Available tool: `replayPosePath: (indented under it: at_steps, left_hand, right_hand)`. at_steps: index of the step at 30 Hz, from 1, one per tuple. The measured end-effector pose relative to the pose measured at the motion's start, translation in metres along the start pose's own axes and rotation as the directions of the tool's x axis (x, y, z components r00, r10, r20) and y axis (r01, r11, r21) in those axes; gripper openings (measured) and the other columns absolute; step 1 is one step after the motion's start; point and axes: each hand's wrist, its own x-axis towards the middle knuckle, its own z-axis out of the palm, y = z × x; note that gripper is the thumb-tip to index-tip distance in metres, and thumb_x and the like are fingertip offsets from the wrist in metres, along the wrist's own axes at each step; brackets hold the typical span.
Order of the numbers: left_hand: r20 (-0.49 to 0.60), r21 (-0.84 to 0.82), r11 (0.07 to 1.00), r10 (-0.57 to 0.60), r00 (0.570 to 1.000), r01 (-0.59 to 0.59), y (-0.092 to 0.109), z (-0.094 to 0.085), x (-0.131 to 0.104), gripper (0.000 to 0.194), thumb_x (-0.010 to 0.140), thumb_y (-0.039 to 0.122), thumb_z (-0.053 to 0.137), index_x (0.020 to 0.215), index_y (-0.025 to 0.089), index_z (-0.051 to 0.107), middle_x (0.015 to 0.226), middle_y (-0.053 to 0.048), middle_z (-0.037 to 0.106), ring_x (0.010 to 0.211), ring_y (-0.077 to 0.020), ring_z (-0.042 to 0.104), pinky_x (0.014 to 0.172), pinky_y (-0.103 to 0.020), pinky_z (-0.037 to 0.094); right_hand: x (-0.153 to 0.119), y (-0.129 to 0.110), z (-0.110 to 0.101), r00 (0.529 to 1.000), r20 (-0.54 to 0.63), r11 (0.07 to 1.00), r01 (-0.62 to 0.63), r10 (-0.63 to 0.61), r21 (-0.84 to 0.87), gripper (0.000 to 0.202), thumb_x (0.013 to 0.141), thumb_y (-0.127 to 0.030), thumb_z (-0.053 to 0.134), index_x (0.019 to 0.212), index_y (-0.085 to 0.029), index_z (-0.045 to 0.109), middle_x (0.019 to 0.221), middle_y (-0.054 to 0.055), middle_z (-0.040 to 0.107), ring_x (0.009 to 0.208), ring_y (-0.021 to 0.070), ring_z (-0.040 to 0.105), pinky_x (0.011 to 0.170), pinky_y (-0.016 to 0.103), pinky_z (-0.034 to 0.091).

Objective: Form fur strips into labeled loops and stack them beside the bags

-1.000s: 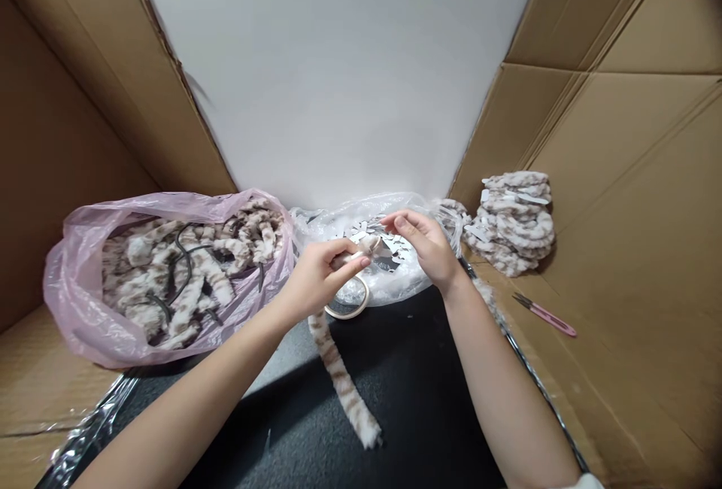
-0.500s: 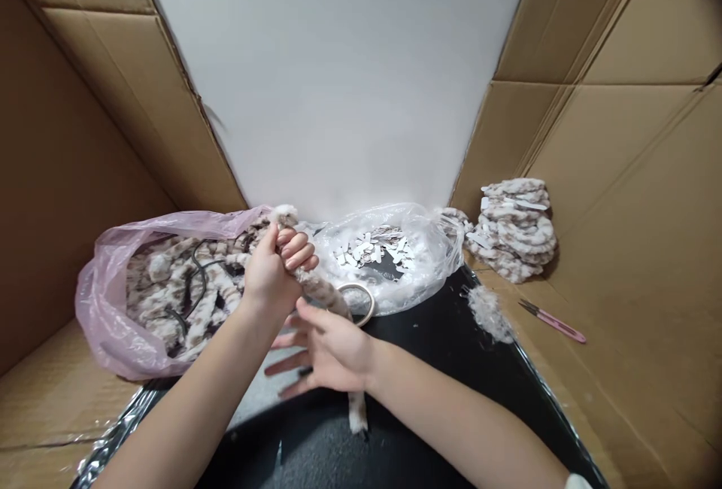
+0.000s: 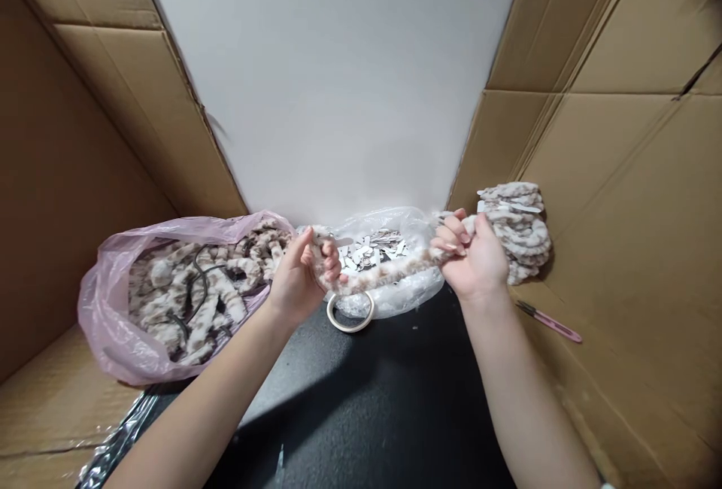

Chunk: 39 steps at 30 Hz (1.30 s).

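A furry strip (image 3: 389, 272), white with brown spots, stretches between my two hands above the black work surface. My left hand (image 3: 307, 276) is closed around its left end, with a bit of fur showing above the fingers. On the other side my right hand (image 3: 471, 254) grips the right end between fingers and thumb. Just below the strip lies a cream ring, like a roll of tape (image 3: 350, 329). Behind the strip, a clear plastic bag (image 3: 414, 295) holds many small white tags (image 3: 369, 248), partly hidden by the fur.
A pink plastic bag (image 3: 107, 308) full of similar furry strips (image 3: 197, 301) sits at the left. At the right are a stack of furry loops (image 3: 524, 229) with white tags and pink thread snips (image 3: 550, 322). Cardboard walls (image 3: 609, 173) stand on both sides.
My right hand, open before, has taken hold of the strip's other end and moved up and right. The strip, which hung down, is now drawn out sideways; my left hand has lowered slightly rightward.
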Motion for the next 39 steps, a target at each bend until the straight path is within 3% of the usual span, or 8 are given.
replayPosePath:
  at_steps: [4,7,12,14,17,22,27,39]
  left_hand:
    - [-0.084,0.149,0.987,0.073,0.994,-0.060,-0.005,-0.007,0.012,0.032,0.093,0.030,0.044,0.088,0.010,0.067,0.069,-0.005,0.065,0.050,-0.0130,0.058,0.052,-0.027,0.054]
    - [-0.112,0.239,0.967,0.117,0.987,-0.087,-0.011,-0.015,0.020,0.021,0.085,0.023,0.057,0.098,0.010,0.069,0.083,-0.006,0.069,0.061,-0.0133,0.064,0.058,-0.025,0.056]
    - [-0.085,0.312,0.947,0.115,0.990,-0.083,-0.023,-0.024,0.026,0.022,0.070,0.015,0.072,0.091,0.010,0.071,0.074,-0.002,0.066,0.062,-0.0101,0.062,0.064,-0.021,0.055]
    - [-0.081,0.273,0.961,0.058,0.995,-0.033,-0.025,-0.024,0.026,0.020,0.068,0.010,0.072,0.088,0.010,0.070,0.069,-0.001,0.064,0.059,-0.0099,0.061,0.058,-0.017,0.052]
    - [-0.095,0.173,0.984,-0.032,0.995,0.048,-0.027,-0.022,0.027,0.017,0.069,0.002,0.068,0.084,0.010,0.066,0.064,-0.001,0.063,0.056,-0.0101,0.060,0.051,-0.015,0.049]
    - [-0.135,0.096,0.991,-0.082,0.987,0.096,-0.030,-0.025,0.034,0.009,0.082,0.005,0.055,0.076,0.011,0.059,0.061,-0.001,0.059,0.050,-0.0080,0.056,0.049,-0.015,0.049]
    - [-0.157,0.051,0.990,-0.126,0.979,0.135,-0.034,-0.026,0.036,0.018,0.087,0.005,0.047,0.073,0.010,0.057,0.066,-0.003,0.061,0.045,-0.0051,0.051,0.045,-0.014,0.045]
    - [-0.066,0.111,0.984,-0.132,0.989,0.139,-0.040,-0.020,0.032,0.014,0.071,0.004,0.055,0.076,0.007,0.068,0.069,-0.007,0.066,0.052,-0.0101,0.054,0.051,-0.020,0.046]
  right_hand:
    - [-0.009,0.002,0.002,0.993,0.080,0.972,0.107,-0.092,-0.208,0.044,0.101,-0.049,0.017,0.079,-0.022,0.045,0.050,-0.009,0.023,0.038,0.0087,0.014,0.037,0.020,0.019]
    - [-0.008,0.011,-0.003,0.981,0.193,0.896,0.058,0.031,-0.441,0.033,0.098,-0.050,0.029,0.085,-0.024,0.046,0.052,-0.009,0.027,0.038,0.0087,0.018,0.039,0.022,0.023]
    - [0.001,0.030,-0.016,0.851,0.225,0.427,0.001,0.474,-0.904,0.025,0.089,-0.044,0.053,0.084,-0.021,0.048,0.056,-0.007,0.039,0.043,0.0078,0.031,0.043,0.022,0.026]
    - [0.003,0.037,-0.020,0.812,0.212,0.233,0.096,0.544,-0.968,0.023,0.088,-0.040,0.056,0.080,-0.019,0.050,0.057,-0.007,0.040,0.047,0.0081,0.034,0.045,0.022,0.027]
    - [0.009,0.045,-0.026,0.823,0.254,0.102,0.235,0.508,-0.967,0.026,0.092,-0.041,0.049,0.080,-0.018,0.050,0.062,-0.004,0.045,0.054,0.0098,0.040,0.052,0.022,0.031]
    - [0.020,0.050,-0.037,0.882,0.253,-0.019,0.284,0.398,-0.959,0.033,0.097,-0.045,0.035,0.079,-0.020,0.046,0.073,-0.001,0.051,0.065,0.0129,0.047,0.059,0.024,0.033]
    - [0.025,0.053,-0.041,0.846,0.296,-0.168,0.403,0.445,-0.900,0.034,0.093,-0.032,0.041,0.061,-0.019,0.038,0.062,-0.002,0.044,0.059,0.0118,0.040,0.058,0.025,0.027]
    - [0.026,0.058,-0.041,0.867,0.304,-0.148,0.387,0.395,-0.910,0.033,0.089,-0.036,0.041,0.060,-0.020,0.034,0.057,-0.004,0.035,0.054,0.0107,0.034,0.054,0.025,0.024]
